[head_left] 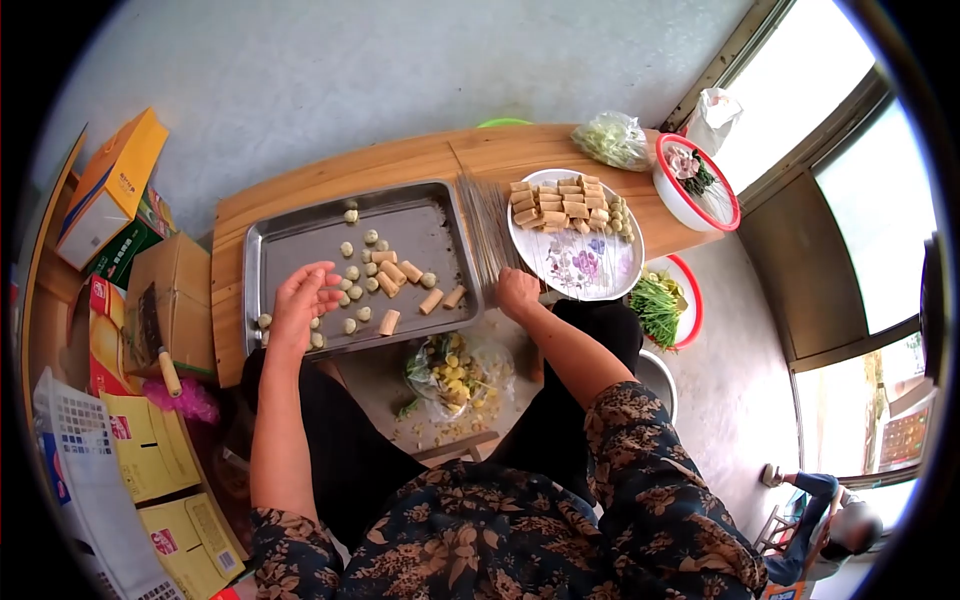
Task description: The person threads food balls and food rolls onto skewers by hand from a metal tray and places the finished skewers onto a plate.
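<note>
My left hand (305,297) hovers over the left side of a grey metal tray (349,200), fingers apart and slightly bent, with nothing visible in them. Small round pale-green balls (352,272) and short tan cylindrical pieces (391,272) lie scattered in the tray. Right of it, a bundle of thin bamboo skewers (483,225) lies on the table. My right hand (517,293) is closed at the near ends of these skewers; its fingertips are partly hidden. Beside it, a white flowered plate (578,268) bears stacked tan pieces (560,205) and green balls (622,222).
A bag of greens (612,140) and a red-rimmed bowl (726,207) stand at the table's right end. Below are a basin of green vegetables (690,305) and a plastic bag of scraps (455,375). Boxes (170,300) crowd the left. A person (820,520) sits at lower right.
</note>
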`<state>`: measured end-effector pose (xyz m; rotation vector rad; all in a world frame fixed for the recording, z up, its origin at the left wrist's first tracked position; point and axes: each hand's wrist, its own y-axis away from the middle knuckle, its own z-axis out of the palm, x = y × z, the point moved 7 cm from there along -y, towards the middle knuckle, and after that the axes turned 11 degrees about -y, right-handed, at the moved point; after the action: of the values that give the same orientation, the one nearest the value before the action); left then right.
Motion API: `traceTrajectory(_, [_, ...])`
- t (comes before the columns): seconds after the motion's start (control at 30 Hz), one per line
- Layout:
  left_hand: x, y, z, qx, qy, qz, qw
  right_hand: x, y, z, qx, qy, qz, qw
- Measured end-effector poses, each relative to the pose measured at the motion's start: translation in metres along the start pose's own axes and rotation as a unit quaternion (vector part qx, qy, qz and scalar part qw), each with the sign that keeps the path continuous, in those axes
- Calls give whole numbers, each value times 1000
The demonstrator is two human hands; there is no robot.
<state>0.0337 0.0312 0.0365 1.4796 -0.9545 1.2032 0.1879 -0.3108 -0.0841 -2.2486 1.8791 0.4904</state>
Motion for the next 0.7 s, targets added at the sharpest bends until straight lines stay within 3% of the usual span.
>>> traceTrajectory(0.27, [5, 0, 8, -9, -19, -5, 1000, 4, -3, -12, -28, -52, 56, 997])
traceTrajectory(0.37, [3, -1, 9, -10, -24, -8, 1000, 9, -6, -19, -23, -140, 42, 989])
traceTrajectory(0.43, [2, -2, 10, -12, -27, -7, 1000, 15, -8, -7, -119, -424, 107, 892])
traceTrajectory(0.47, [1, -3, 10, -11, -32, -9, 999, 17, -8, -7, -119, -424, 107, 891])
traceTrajectory(0.57, [2, -3, 12, -12, -44, -12, 999, 11, 0, -12, -152, -600, 144, 772])
traceTrajectory(0.7, [1, -3, 13, -14, -55, -12, 998, 4, 9, -23, -163, -645, 158, 730])
